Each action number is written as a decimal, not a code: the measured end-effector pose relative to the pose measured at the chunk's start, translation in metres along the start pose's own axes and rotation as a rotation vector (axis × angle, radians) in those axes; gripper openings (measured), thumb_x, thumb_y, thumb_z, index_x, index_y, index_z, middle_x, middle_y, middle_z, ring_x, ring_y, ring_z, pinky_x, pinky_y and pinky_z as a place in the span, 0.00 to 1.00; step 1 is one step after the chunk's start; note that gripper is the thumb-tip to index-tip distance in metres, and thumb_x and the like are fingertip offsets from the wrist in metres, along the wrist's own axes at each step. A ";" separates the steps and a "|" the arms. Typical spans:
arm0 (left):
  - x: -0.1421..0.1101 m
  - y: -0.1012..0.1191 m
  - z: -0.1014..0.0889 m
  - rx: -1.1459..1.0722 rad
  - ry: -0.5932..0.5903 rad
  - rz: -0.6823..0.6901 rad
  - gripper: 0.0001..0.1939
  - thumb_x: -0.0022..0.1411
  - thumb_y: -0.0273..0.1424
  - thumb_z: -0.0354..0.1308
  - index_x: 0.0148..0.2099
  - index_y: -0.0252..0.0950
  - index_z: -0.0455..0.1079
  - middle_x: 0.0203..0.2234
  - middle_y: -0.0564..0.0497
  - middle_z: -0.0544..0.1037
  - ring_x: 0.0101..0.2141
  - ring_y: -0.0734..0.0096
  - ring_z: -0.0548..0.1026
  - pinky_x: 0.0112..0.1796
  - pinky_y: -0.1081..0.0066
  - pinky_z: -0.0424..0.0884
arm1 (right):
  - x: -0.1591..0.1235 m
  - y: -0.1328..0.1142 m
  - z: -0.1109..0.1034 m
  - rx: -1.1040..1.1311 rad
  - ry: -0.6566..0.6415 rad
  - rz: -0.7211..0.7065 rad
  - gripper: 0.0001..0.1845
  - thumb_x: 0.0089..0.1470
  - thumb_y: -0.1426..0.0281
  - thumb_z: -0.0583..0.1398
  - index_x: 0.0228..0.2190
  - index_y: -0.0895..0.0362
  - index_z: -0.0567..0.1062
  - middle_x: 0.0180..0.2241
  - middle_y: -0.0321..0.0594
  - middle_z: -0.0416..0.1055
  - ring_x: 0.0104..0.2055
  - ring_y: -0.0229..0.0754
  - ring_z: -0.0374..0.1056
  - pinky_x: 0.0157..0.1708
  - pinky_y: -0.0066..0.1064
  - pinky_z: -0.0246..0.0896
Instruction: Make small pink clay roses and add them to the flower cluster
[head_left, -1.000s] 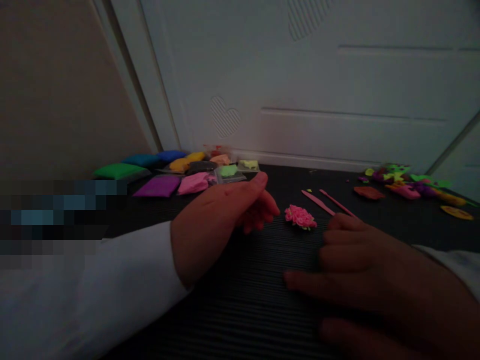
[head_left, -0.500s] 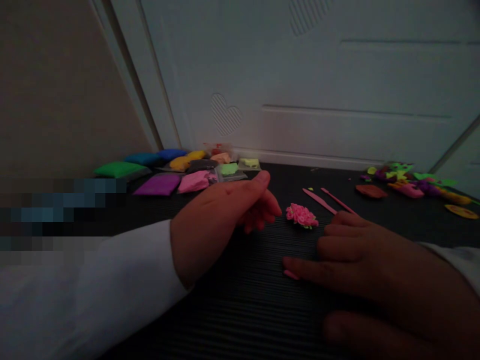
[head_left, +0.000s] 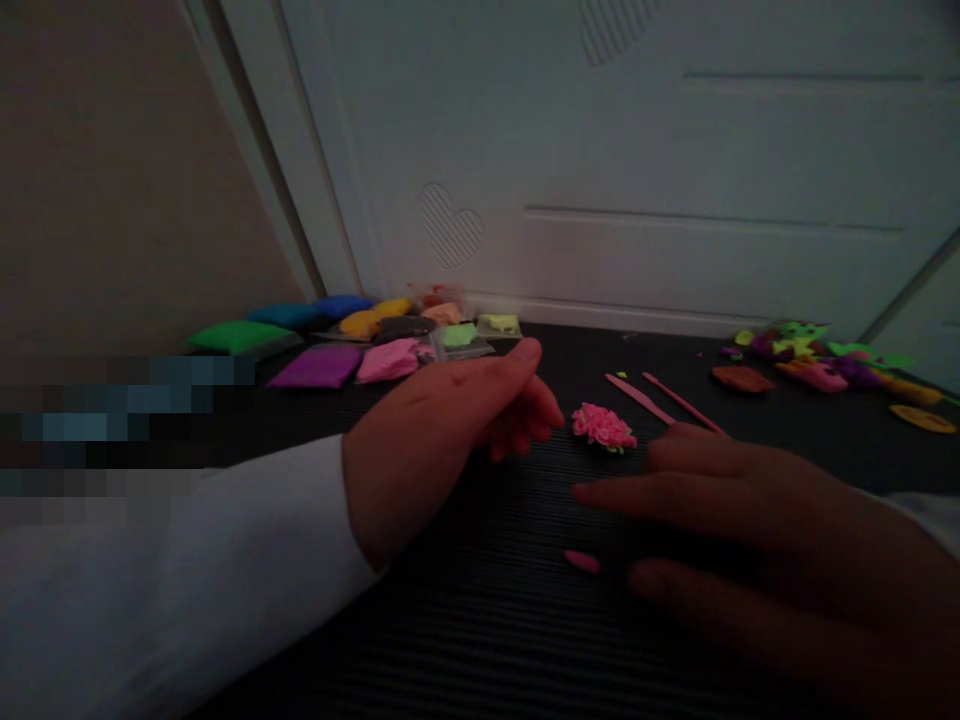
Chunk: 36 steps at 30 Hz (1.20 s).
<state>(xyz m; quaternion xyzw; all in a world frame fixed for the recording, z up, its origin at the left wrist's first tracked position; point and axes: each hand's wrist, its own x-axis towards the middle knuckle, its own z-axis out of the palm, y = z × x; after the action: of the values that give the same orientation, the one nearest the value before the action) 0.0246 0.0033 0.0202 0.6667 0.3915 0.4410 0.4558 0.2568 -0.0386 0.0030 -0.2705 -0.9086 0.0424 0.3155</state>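
Since the earlier frame, the right hand [head_left: 772, 540] has shifted off the small, smooth pink clay-like sliver [head_left: 582, 562], baring it on the black ribbed tabletop [head_left: 450, 640]. That hand's thumb and forefinger stand spread beside it, gripping nothing visible; the left hand [head_left: 435, 440], well apart, curls loosely, its contents hidden. The sliver looks light, soft and easily dented, best pinched gently at mid-length. Behind, a clear flat plastic bag [head_left: 475, 351] contains a light-green lump [head_left: 459, 334].

From here I count: hands [head_left: 439, 440], two; pink tools [head_left: 639, 397], two; pink flower cluster [head_left: 602, 427], one; loose pink piece [head_left: 582, 561], one; coloured packets [head_left: 315, 367], at least ten.
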 end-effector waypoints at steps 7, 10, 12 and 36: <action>0.003 0.000 0.001 -0.011 -0.012 0.005 0.22 0.66 0.47 0.58 0.26 0.38 0.75 0.21 0.54 0.75 0.23 0.71 0.68 0.25 0.72 0.63 | 0.014 -0.020 0.009 -0.021 -0.001 0.292 0.04 0.50 0.69 0.68 0.28 0.48 0.77 0.26 0.24 0.72 0.29 0.35 0.68 0.32 0.33 0.59; 0.003 0.000 0.001 -0.011 -0.017 0.005 0.22 0.65 0.47 0.58 0.26 0.38 0.75 0.21 0.54 0.74 0.24 0.71 0.69 0.25 0.72 0.63 | 0.020 -0.023 0.011 -0.036 -0.046 0.293 0.05 0.50 0.73 0.66 0.27 0.51 0.76 0.25 0.25 0.71 0.29 0.36 0.66 0.35 0.35 0.57; 0.003 0.000 0.001 -0.008 -0.016 -0.002 0.21 0.65 0.46 0.57 0.26 0.38 0.75 0.22 0.53 0.74 0.24 0.71 0.69 0.26 0.71 0.63 | 0.021 -0.022 0.012 -0.008 -0.065 0.261 0.06 0.54 0.74 0.63 0.26 0.51 0.76 0.24 0.26 0.70 0.28 0.36 0.66 0.35 0.34 0.55; 0.003 0.000 0.000 -0.030 -0.049 0.020 0.20 0.67 0.44 0.57 0.28 0.37 0.75 0.22 0.55 0.74 0.24 0.73 0.68 0.25 0.72 0.63 | 0.009 -0.010 -0.001 0.006 -0.100 0.096 0.13 0.57 0.76 0.60 0.40 0.51 0.82 0.34 0.34 0.78 0.36 0.40 0.73 0.35 0.35 0.63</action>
<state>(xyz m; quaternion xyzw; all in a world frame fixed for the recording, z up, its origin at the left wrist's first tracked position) 0.0258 0.0059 0.0206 0.6741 0.3671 0.4350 0.4708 0.2468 -0.0426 0.0112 -0.3102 -0.9092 0.0734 0.2680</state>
